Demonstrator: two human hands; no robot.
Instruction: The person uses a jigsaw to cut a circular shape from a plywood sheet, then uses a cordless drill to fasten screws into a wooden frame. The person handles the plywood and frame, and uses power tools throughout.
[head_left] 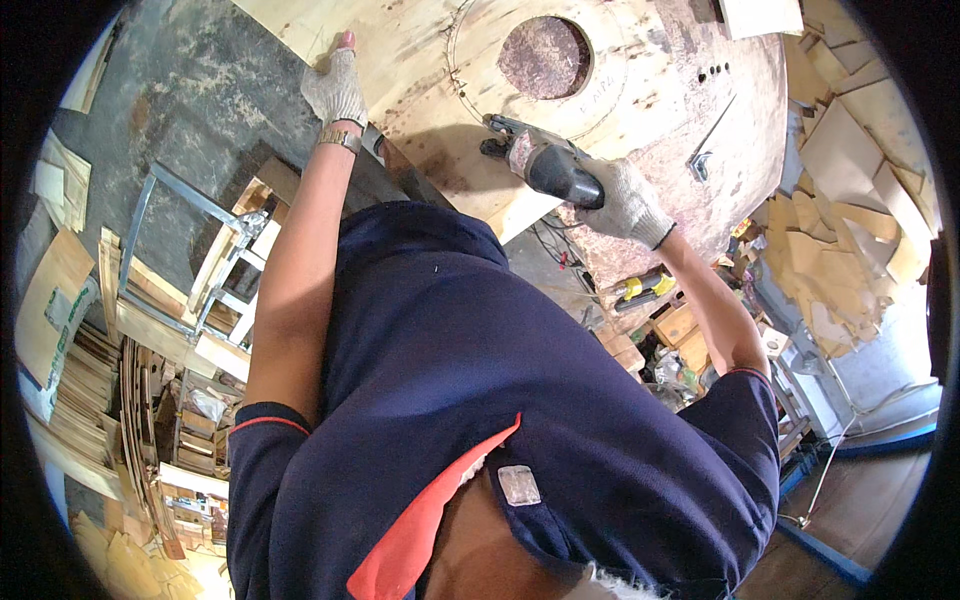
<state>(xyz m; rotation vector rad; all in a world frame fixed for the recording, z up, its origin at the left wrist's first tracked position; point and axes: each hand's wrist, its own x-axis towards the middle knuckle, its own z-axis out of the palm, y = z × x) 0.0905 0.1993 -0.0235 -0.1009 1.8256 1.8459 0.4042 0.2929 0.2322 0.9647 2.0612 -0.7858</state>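
A pale plywood sheet [410, 85] lies in front of me, with a round hole [545, 58] inside a larger marked circle. My left hand [335, 92], in a knitted work glove with one bare fingertip showing, grips the sheet's left edge; its other fingers are partly hidden. In my gloved right hand [628, 203] is a black power tool, apparently a jigsaw [562, 175]. Fingers wrap round its body, and its metal front end points left, over the sheet below the hole. Whether its blade touches the wood cannot be seen.
A thin metal rod with a bracket [701, 165] rests on the stained worktop [740, 140] at right. Below lies a yellow-and-black tool [640, 290] among cables. Plywood offcuts [830, 240] heap up far right. A metal frame [165, 250] and stacked wood strips [85, 400] stand left.
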